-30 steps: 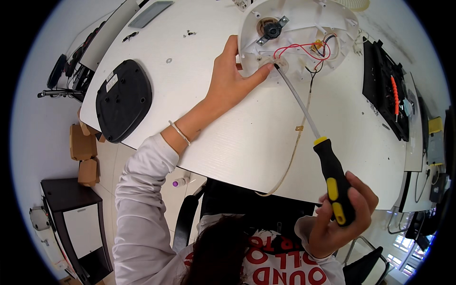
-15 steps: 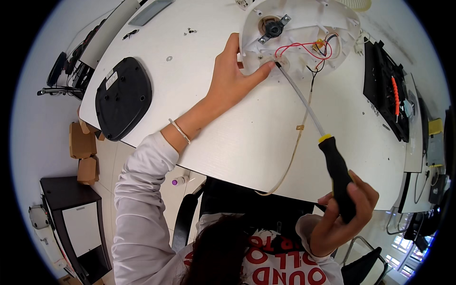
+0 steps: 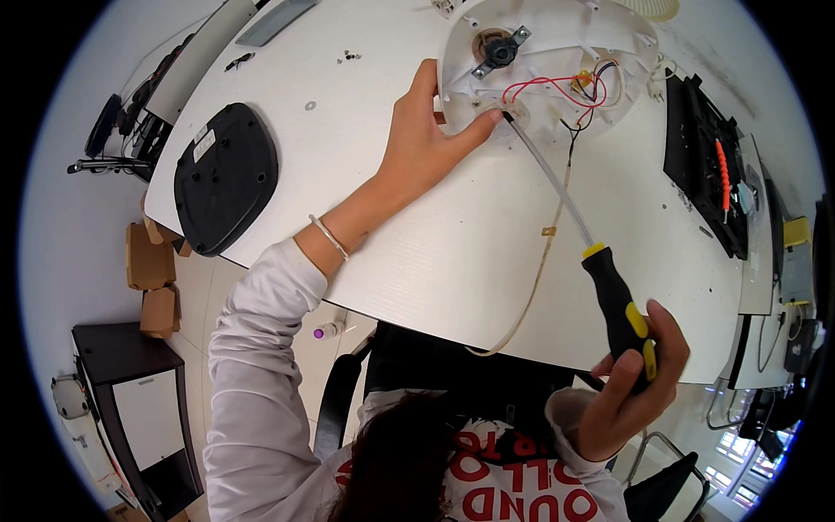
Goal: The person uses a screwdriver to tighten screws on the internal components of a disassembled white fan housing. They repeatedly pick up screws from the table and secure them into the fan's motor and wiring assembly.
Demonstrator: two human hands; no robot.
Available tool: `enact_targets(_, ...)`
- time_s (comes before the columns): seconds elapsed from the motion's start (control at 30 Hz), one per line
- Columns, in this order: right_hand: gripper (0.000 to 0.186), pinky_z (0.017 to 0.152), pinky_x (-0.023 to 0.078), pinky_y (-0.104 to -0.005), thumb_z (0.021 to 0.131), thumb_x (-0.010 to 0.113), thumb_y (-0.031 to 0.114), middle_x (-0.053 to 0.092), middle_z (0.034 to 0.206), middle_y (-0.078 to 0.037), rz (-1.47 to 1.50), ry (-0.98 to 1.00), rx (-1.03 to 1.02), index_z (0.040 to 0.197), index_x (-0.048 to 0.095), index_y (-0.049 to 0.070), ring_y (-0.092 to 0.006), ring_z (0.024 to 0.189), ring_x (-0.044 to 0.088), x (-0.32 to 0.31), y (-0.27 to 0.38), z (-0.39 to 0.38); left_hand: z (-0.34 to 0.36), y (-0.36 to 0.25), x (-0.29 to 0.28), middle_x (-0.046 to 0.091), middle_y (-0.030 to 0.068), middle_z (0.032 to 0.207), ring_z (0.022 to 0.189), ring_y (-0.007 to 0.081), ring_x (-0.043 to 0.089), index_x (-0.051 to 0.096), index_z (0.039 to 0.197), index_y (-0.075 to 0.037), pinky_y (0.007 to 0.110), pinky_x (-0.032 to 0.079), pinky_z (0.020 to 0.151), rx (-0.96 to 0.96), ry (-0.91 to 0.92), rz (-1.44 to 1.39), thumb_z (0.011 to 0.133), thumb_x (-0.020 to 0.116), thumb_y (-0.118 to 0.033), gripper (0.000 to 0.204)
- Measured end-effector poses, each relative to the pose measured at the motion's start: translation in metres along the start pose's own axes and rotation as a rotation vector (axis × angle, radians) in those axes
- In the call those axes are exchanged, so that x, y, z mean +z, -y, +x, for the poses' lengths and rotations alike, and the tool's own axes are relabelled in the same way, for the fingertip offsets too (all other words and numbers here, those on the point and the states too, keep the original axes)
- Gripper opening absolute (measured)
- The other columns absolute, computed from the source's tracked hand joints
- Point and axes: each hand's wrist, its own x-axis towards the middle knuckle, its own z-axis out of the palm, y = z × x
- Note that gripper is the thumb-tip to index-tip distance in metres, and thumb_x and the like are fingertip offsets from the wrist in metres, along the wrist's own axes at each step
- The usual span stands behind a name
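A white plastic housing [image 3: 544, 52] lies with its inside facing up at the far side of the table. Inside it are a round dark part on a metal bracket [image 3: 501, 52], red wires [image 3: 557, 81] and a pale cable [image 3: 541, 261] that runs down to the table's near edge. My left hand [image 3: 426, 130] grips the housing's left rim, its thumb beside the screwdriver's tip. My right hand [image 3: 639, 383] is closed round the end of the black and yellow handle of a screwdriver [image 3: 613, 296]. Its shaft slants up to a spot in the housing near the red wires.
A black base plate [image 3: 228, 178] lies at the table's left. Small screws [image 3: 349, 56] and a washer [image 3: 310, 106] lie beyond it. To the right sits a black tray [image 3: 709, 165] with an orange-red tool [image 3: 723, 178] on it. A dark cabinet [image 3: 130, 357] stands on the floor.
The screwdriver's handle has turned about its axis, so yellow patches now show. My right hand has shifted its fingers toward the handle's end. My left hand has stayed nearly still.
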Motion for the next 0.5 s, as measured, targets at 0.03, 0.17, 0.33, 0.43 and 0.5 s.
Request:
enact_targets(0.03, 0.05, 0.049, 0.043, -0.0244, 0.081, 0.061, 0.014, 0.05, 0.11, -0.023, 0.01, 0.031, 0.023, 0.122, 0.037, -0.001, -0.0197, 0.077, 0.057, -0.001, -0.002, 0.0, 0.0, 0.0, 0.0, 0.061, 0.0113, 0.085, 0.077, 0.0164, 0.06, 0.043, 0.097, 0.0, 0.029, 0.049, 0.064, -0.005, -0.008, -0.03, 0.073, 0.073, -0.02, 0.043)
enact_targets(0.17, 0.065, 0.057, 0.05, -0.0245, 0.074, 0.062, 0.008, 0.043, 0.119, -0.028, 0.033, 0.023, -0.222, 0.128, 0.026, 0.004, -0.0244, 0.083, 0.059, 0.014, 0.006, 0.001, -0.001, 0.001, 0.002, 0.061, 0.0108, 0.085, 0.076, 0.0159, 0.059, 0.043, 0.096, -0.001, 0.029, 0.047, 0.063, 0.024, -0.009, -0.004, 0.073, 0.073, -0.02, 0.043)
enact_targets(0.33, 0.045, 0.063, 0.053, -0.0296, 0.083, 0.055, 0.007, 0.051, 0.108, -0.028, -0.061, -0.014, -0.244, 0.122, 0.035, 0.002, -0.0287, 0.085, 0.061, 0.005, 0.008, 0.008, -0.002, 0.003, -0.002, 0.061, 0.0109, 0.086, 0.078, 0.0162, 0.06, 0.043, 0.096, 0.0, 0.029, 0.048, 0.064, 0.003, 0.014, 0.061, 0.073, 0.073, -0.021, 0.043)
enact_targets(0.43, 0.039, 0.062, 0.052, -0.0293, 0.091, 0.05, 0.022, 0.057, 0.097, -0.026, -0.051, -0.15, -0.125, 0.121, 0.038, -0.001, -0.0296, 0.082, 0.062, 0.006, 0.006, 0.01, 0.001, -0.001, 0.004, 0.06, 0.01, 0.084, 0.075, 0.0149, 0.058, 0.043, 0.095, -0.001, 0.027, 0.046, 0.061, 0.01, -0.013, -0.059, 0.073, 0.073, -0.022, 0.043)
enact_targets(0.5, 0.041, 0.061, 0.052, -0.0285, 0.091, 0.049, 0.023, 0.057, 0.099, -0.026, 0.058, -0.138, -0.099, 0.122, 0.037, -0.001, -0.0293, 0.08, 0.063, 0.008, 0.004, 0.01, 0.0, 0.0, 0.002, 0.06, 0.0097, 0.083, 0.073, 0.0143, 0.057, 0.043, 0.095, 0.0, 0.027, 0.045, 0.06, 0.021, -0.024, -0.023, 0.073, 0.073, -0.022, 0.043)
